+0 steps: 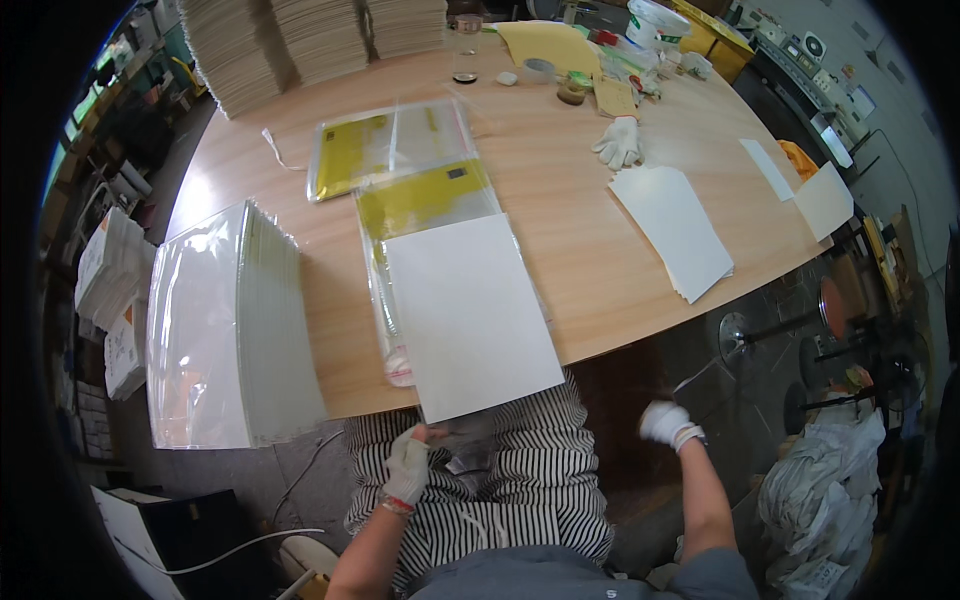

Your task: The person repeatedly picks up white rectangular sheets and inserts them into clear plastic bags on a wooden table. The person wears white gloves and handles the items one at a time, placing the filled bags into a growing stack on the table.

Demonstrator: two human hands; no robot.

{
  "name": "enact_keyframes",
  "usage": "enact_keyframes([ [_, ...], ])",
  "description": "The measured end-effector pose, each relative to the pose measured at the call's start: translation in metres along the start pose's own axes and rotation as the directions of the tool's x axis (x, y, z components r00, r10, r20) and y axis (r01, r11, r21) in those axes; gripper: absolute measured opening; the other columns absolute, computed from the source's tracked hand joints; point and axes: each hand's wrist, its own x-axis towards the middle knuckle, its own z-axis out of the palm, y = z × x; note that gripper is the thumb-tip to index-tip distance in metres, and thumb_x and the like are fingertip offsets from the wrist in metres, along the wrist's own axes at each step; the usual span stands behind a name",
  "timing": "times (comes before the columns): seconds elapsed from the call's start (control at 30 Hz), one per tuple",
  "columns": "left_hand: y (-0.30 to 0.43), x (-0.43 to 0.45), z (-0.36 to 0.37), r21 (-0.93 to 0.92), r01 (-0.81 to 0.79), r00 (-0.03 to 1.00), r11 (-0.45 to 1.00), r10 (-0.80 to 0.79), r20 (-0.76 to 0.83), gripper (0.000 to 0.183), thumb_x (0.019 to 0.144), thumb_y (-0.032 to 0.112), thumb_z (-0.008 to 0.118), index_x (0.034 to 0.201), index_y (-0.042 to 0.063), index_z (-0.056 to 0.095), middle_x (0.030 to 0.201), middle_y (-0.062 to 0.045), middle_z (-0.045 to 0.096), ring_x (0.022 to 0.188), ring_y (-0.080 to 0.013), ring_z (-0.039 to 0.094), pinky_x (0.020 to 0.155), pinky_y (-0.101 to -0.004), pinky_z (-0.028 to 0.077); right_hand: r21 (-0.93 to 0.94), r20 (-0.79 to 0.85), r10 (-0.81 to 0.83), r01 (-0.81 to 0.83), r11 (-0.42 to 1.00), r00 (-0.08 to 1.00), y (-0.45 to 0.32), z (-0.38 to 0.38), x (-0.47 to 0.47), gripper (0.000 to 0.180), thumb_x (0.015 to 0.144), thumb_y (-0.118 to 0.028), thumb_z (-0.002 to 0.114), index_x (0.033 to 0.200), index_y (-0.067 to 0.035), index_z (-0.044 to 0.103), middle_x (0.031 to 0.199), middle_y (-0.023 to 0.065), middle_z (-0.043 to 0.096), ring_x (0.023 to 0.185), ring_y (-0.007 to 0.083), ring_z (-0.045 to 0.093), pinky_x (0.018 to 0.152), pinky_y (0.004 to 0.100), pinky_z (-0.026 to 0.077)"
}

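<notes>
My left hand (407, 463), in a white glove with bare fingertips, pinches what looks like the clear plastic bag's edge just below a white sheet (476, 315). The sheet lies over clear plastic bags (379, 300) with yellow-green contents or print, its near end past the table edge. Another such bag (390, 146) lies behind. My right hand (667, 425), also gloved, is off the table to the right, fingers curled and blurred. A thin pale strip (694, 375) shows just above it; whether the hand holds it is unclear.
On the wooden table (570, 247), a tall stack of clear-wrapped sheets (199, 337) stands left, paper stacks (322, 37) at the back. White cards (675, 229), a spare glove (619, 142), tape rolls (538, 70) and a glass (466, 49) lie right and behind. A stool (780, 328) stands right.
</notes>
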Motion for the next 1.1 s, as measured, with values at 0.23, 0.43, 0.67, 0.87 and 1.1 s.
enact_keyframes([
  [0.23,0.022,0.010,-0.007,0.939,-0.334,0.684,0.083,0.707,0.181,0.041,0.060,0.005,0.068,0.099,0.009,0.057,0.094,-0.011,0.053,0.083,-0.0296,0.053,0.070,-0.0381,0.045,-0.212,0.142,-0.526,0.545,0.811,0.839,-0.088,0.103,-0.018,0.033,0.072,-0.011,0.064,0.102,-0.003,0.053,0.083,0.0124,0.057,0.074,0.0276,0.057,0.062,0.0359,0.048],
  [0.43,0.044,0.021,-0.002,0.798,-0.596,0.636,0.089,0.659,0.401,0.030,0.058,0.008,0.070,0.082,0.012,0.053,0.083,-0.006,0.056,0.075,-0.0271,0.055,0.061,-0.0382,0.045,0.178,0.367,-0.768,0.771,0.612,0.525,-0.143,0.103,0.016,0.009,0.069,0.001,0.062,0.077,-0.001,0.057,0.068,0.0082,0.058,0.061,0.0201,0.058,0.055,0.0284,0.048],
  [0.67,0.026,0.027,-0.006,0.886,-0.137,0.962,0.444,0.272,0.012,0.028,0.085,0.028,0.054,0.068,0.006,0.052,0.060,-0.007,0.057,0.052,-0.0245,0.057,0.047,-0.0309,0.045,-0.313,0.397,-0.286,0.422,0.851,0.872,-0.150,0.121,0.004,0.019,0.075,-0.023,0.051,0.068,-0.005,0.054,0.069,0.0163,0.058,0.064,0.0329,0.057,0.056,0.0435,0.045],
  [0.87,0.021,0.022,0.013,-0.305,0.337,0.923,0.891,-0.377,-0.081,0.031,0.093,0.033,0.040,0.094,0.005,0.052,0.072,-0.006,0.058,0.052,-0.0140,0.056,0.044,-0.0278,0.050,-0.033,0.118,-0.048,0.053,0.998,0.992,-0.125,0.143,-0.013,0.021,0.082,-0.024,0.053,0.089,-0.004,0.053,0.067,0.0114,0.060,0.065,0.0284,0.059,0.058,0.0393,0.045],
  [1.1,0.113,0.003,-0.011,0.568,-0.212,0.969,0.795,0.248,0.014,0.014,0.085,0.015,0.050,0.089,0.002,0.048,0.071,-0.010,0.053,0.061,-0.0171,0.051,0.056,-0.0299,0.041,0.444,0.298,0.019,-0.157,0.882,0.954,-0.153,0.162,-0.036,0.031,0.083,-0.007,0.052,0.112,0.002,0.048,0.074,-0.0006,0.055,0.066,0.0067,0.050,0.062,0.0225,0.043],
])
